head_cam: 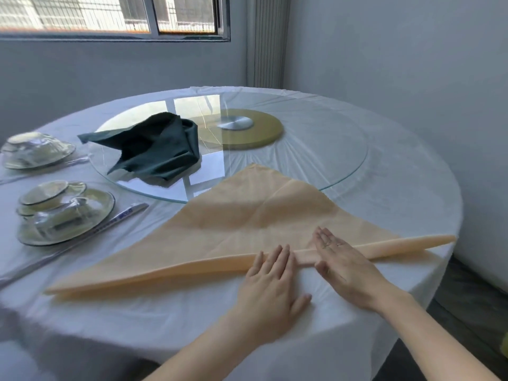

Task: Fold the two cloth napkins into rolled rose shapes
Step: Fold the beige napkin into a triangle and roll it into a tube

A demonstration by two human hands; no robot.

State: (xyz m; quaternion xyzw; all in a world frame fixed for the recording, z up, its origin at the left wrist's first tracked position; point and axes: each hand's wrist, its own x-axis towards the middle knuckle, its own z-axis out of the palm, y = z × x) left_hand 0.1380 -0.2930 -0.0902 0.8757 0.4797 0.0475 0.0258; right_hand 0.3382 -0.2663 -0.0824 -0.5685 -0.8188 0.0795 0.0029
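The pale peach cloth napkin (247,215), folded into a triangle, lies on the round white-clothed bench (137,320) straight ahead of the hands; its near long edge forms a narrow rolled band (165,273) whose long axis runs left to right across the person, rising slightly rightward, while the triangle's tip points away onto the round glass turntable (316,149); both hands rest flat with straight fingers, holding nothing; the left hand (270,281) has its fingertips on the band and its palm on the bench; the right hand (341,262), just beside it, lies across the band with fingers reaching the flat cloth; both sit right of the band's middle, so the long left stretch lies nearer the left hand; rolling on would, I judge, go away from the body toward the tip; two napkins: this one and a crumpled dark green cloth napkin (156,149) on the turntable, well apart; two hands; two sets of stacked dishes (66,213) at the left
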